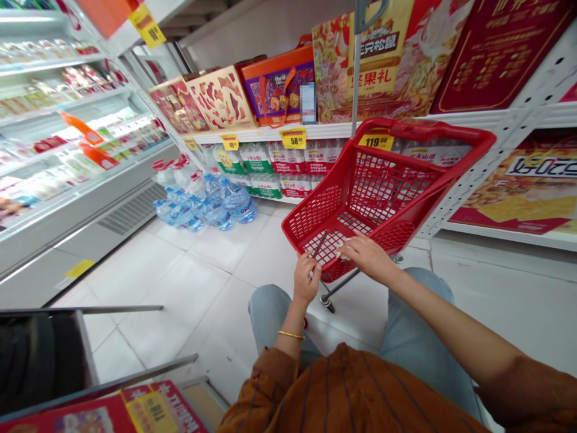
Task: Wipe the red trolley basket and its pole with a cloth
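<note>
A red plastic shopping cart (331,210) stands in front of my knees, its basket tilted in view. My left hand (307,279) is at the near left corner of the rim with its fingers curled. A thin dark stick-like thing (321,242) shows just beyond those fingers; whether they hold it I cannot tell. My right hand (369,257) rests over the near rim, fingers bent down around a small pale crumpled piece (343,255), perhaps cloth or tissue. Its palm side is hidden.
Shelves with gift boxes (274,90) and packs of bottled water (256,157) line the far side. Large water bottles (216,204) stand on the tiled floor. A chilled display (90,186) runs along the left. A red box (135,412) lies at lower left.
</note>
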The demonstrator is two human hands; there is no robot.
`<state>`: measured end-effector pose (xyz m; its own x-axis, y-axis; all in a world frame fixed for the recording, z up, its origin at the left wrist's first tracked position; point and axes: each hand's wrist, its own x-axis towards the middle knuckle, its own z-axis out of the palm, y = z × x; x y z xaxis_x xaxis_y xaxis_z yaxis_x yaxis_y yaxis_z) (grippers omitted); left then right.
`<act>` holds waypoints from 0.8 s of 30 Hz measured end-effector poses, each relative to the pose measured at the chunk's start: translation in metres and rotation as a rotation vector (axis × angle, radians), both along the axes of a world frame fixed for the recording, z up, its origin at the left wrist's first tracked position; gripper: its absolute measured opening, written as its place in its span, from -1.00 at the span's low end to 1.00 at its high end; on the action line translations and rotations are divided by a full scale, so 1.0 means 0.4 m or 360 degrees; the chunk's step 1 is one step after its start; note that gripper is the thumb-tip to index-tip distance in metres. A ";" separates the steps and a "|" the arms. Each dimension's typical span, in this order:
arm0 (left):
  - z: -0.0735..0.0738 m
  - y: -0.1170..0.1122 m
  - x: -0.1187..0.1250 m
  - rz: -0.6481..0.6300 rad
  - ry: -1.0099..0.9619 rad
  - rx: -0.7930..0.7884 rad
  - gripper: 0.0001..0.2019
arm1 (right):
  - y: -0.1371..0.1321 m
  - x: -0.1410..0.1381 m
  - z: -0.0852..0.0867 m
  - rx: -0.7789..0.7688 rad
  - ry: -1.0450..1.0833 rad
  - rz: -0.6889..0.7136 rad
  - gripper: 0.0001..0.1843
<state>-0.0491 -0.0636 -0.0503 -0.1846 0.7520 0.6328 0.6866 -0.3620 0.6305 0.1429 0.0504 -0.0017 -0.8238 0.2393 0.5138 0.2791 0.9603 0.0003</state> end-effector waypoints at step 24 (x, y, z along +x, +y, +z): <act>0.035 -0.067 -0.004 0.0291 0.0414 -0.0149 -0.76 | -0.088 -0.052 0.000 -0.0059 0.0046 -0.0132 -0.76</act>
<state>-0.0508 -0.0905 -0.0365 -0.1629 0.7786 0.6060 0.8773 -0.1667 0.4500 0.1221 0.0153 -0.0018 -0.7854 0.3252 0.5267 0.3568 0.9331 -0.0441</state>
